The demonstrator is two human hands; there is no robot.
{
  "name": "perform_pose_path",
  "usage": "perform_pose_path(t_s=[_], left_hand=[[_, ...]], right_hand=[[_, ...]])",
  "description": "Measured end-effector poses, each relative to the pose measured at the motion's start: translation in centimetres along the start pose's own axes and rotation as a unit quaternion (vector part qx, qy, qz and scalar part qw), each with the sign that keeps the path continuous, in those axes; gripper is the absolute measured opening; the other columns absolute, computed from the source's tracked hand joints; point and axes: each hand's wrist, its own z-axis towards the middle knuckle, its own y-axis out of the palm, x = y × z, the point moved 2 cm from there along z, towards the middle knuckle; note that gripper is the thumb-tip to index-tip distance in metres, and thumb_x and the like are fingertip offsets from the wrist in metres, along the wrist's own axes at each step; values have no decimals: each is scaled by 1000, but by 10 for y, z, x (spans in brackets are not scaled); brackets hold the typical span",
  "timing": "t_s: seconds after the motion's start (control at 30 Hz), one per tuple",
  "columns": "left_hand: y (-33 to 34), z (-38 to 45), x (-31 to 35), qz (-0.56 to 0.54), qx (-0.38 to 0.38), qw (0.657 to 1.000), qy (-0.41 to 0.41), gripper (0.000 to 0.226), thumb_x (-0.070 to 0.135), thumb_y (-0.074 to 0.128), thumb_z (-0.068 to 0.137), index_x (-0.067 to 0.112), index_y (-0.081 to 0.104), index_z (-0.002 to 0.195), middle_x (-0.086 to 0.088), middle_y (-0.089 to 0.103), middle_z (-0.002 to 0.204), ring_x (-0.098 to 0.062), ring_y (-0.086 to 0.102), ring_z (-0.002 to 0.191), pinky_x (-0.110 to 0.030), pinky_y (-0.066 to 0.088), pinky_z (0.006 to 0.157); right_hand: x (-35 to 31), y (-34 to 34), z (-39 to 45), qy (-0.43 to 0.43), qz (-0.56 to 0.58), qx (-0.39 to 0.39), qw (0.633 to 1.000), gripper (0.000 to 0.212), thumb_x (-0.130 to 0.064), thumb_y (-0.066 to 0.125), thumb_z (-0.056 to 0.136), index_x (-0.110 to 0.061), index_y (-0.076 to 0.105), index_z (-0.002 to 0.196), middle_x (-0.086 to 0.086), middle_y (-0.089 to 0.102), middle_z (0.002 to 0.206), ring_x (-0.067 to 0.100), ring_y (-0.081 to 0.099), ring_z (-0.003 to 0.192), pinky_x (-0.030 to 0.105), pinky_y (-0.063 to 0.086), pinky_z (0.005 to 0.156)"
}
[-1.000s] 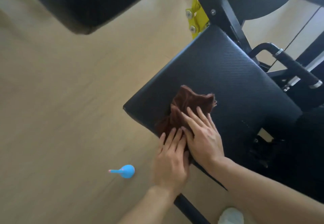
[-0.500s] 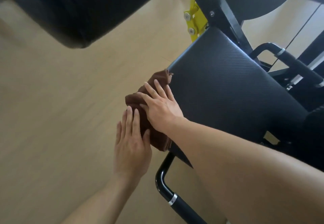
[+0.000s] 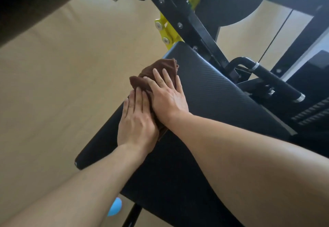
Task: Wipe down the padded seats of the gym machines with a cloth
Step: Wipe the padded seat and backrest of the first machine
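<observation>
A black textured padded seat of a gym machine fills the middle and right of the head view. A crumpled brown cloth lies on the seat's left edge, near its far corner. My right hand presses flat on the cloth with straight fingers. My left hand lies flat beside it, fingers straight, pressing the cloth's near part at the seat edge. Most of the cloth is hidden under both hands.
A black frame bar with yellow bolted brackets rises behind the seat. A black handle with silver rings sticks out at the right. Another dark pad hangs at top left. A blue object lies on the beige floor.
Both hands and the cloth have slid from the seat's near left edge, past the left side, up to the far left corner. The view has shifted closer over the seat.
</observation>
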Motion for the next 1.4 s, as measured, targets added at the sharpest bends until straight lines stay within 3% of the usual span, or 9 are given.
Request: perform_pose_path(t_s=[0.13,0.4,0.53,0.67,0.83,0.97,1.07,1.4], left_hand=[[-7,47,7,37,-1,999,18,74,40,26,102,2,-5,158,-18,-6,167,-28,-9,155,-40,-5,126],[-16,126,50,14,-4,1000,2,73,36,31,101,4,-3,158,-17,-1,168,-27,-3,156,-41,-1,127],[-16,128,54,0,2,1000,-7,76,39,27,96,4,-1,158,-17,0,168,-29,-2,156,-42,1,127],[-19,125,55,9,19,1000,7,80,40,11,88,4,2,158,-17,4,168,-29,2,156,-41,1,127],[-19,120,51,76,13,996,47,78,41,8,90,5,3,159,-16,4,168,-28,1,156,-41,0,126],[-11,104,76,78,9,994,74,68,36,24,104,7,-2,159,-15,-1,168,-28,-6,156,-43,-1,126],[1,87,103,110,6,987,119,68,35,24,105,5,-7,158,-16,-4,168,-31,-8,155,-46,1,126],[37,18,139,75,-1,971,229,63,25,17,105,2,-14,154,-18,-13,166,-33,-16,153,-47,-2,126]], right_hand=[[22,-13,34,25,12,4,1000,46,-40,22,108,-39,31,154,-6,5,171,17,-11,156,48,-10,124],[68,-36,89,55,13,48,997,48,-46,22,107,-35,39,150,-1,12,170,23,-7,157,50,-10,124],[70,-39,92,42,20,48,998,47,-46,22,107,-33,42,148,1,13,170,25,-7,157,50,-14,123],[72,-42,91,40,25,49,998,47,-45,23,107,-33,41,149,2,12,170,27,-6,157,51,-9,124],[72,-38,76,83,22,69,994,48,-43,22,108,-33,35,152,5,9,171,31,-8,156,50,-8,124],[89,-41,48,122,5,65,990,52,-44,20,108,-34,25,158,5,6,171,31,-8,156,48,-7,125],[111,-44,14,160,-16,66,985,53,-44,19,108,-32,20,160,5,6,171,29,-8,157,44,-8,126],[137,-25,-89,252,-39,116,960,53,-39,22,110,-24,21,161,6,10,170,25,-7,157,37,-8,126]])
